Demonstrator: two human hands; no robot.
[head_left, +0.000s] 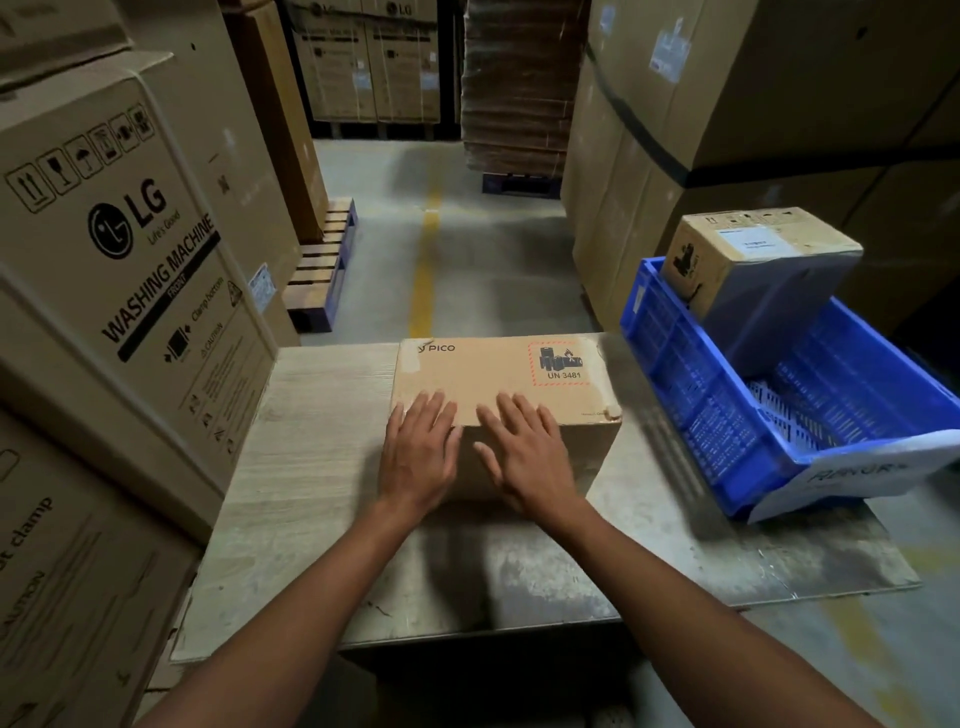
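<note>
Resting left hand, right hand spread on PICO box | blue crate right | LG carton left

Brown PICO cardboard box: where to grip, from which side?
Probably the two short end faces, one hand from each side. The brown PICO cardboard box lies flat and wide, no handles showing; both ends look free, the right one apart from the blue plastic crate. Left hand and right hand lie flat on its near top edge.

Pale worn tabletop with a cardboard box and, beside it, a blue crate
</note>
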